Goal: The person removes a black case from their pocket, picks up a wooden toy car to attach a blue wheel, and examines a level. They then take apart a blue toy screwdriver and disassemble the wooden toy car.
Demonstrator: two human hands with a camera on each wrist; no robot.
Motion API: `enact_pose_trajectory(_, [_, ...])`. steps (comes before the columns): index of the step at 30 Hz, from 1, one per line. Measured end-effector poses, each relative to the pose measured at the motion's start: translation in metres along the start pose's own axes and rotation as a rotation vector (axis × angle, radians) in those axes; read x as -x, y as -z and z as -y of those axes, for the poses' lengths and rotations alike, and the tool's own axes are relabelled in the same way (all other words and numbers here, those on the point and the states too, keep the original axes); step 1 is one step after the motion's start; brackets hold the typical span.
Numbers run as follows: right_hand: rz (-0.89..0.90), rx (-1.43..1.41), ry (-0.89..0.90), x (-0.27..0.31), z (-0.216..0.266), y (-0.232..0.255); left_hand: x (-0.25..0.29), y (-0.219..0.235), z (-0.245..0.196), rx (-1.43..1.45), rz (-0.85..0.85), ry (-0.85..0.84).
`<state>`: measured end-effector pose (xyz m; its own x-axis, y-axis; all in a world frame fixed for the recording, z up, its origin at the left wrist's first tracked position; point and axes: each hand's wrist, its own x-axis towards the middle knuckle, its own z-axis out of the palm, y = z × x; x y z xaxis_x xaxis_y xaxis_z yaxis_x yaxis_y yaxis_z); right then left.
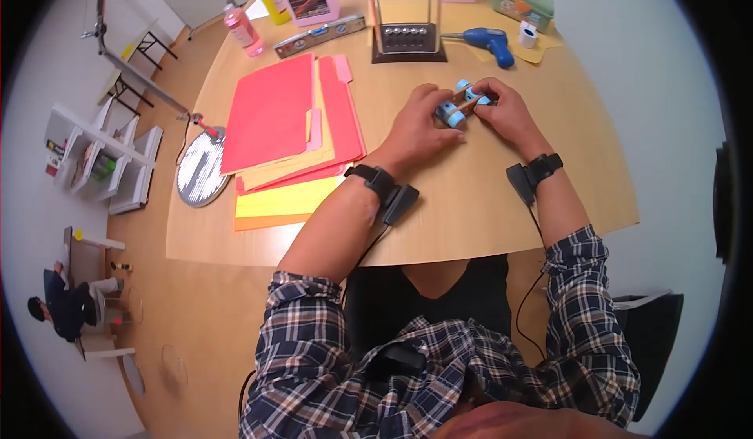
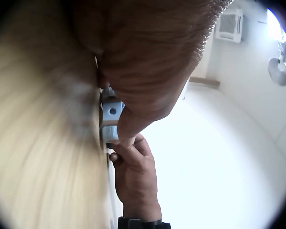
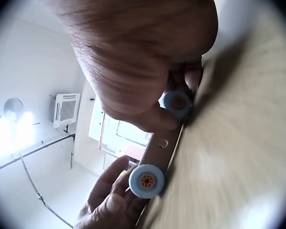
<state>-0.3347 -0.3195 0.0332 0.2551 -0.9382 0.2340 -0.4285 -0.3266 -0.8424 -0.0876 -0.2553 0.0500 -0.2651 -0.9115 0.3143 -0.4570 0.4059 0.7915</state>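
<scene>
A small toy car (image 1: 450,115) with light blue wheels and brown side strips is held between both hands, low over the tabletop. My left hand (image 1: 420,129) grips its left end, thumb on the near side. At the other end my right hand (image 1: 506,113) pinches the car by a wheel. The right wrist view shows a blue wheel (image 3: 147,181) with an orange hub, and a strip (image 3: 159,145) with a hole. A light blue block (image 2: 112,111) with a round hole appears under the left fingers in the left wrist view. Fingers hide parts of both ends.
Red and yellow folders (image 1: 271,113) lie left of the hands. Beyond stand a Newton's cradle (image 1: 408,39), a blue power screwdriver (image 1: 490,43), a spirit level (image 1: 321,35), pink bottles (image 1: 245,31) and a green toolbox (image 1: 522,7). A round lamp head (image 1: 202,168) hangs at the left edge.
</scene>
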Motion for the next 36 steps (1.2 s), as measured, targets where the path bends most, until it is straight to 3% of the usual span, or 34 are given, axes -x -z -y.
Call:
enact_pose_trajectory(1, [-0.01,0.014,0.011,-0.003,0.005,0.001,-0.004,-0.001,-0.004,-0.122,0.032,-0.046])
enact_pose_trajectory(8, [0.029,-0.025,0.013,-0.004,0.004,-0.006,-0.002,0.002,-0.003,-0.064,-0.038,-0.048])
enact_pose_trajectory(13, [0.057,-0.226,0.053,0.003,0.004,-0.002,-0.005,0.0,-0.005,0.03,-0.087,-0.062])
enact_pose_trajectory(16, [0.06,-0.155,0.054,0.009,0.018,0.007,-0.007,0.002,-0.011,0.247,-0.054,0.042])
enact_pose_trajectory(26, [0.098,-0.115,0.085,0.01,0.018,0.011,-0.004,0.004,-0.012,0.207,-0.037,0.024])
enact_pose_trajectory(32, [0.074,-0.124,0.082,0.015,0.025,0.011,-0.004,0.007,-0.01,0.437,-0.074,0.098])
enact_pose_trajectory(34, [0.074,-0.155,0.079,0.018,0.027,0.01,-0.003,0.016,-0.015,0.741,-0.035,0.243])
enact_pose_trajectory(36, [0.142,-0.137,0.039,0.022,0.034,0.011,-0.003,0.024,-0.006,0.754,-0.034,0.273])
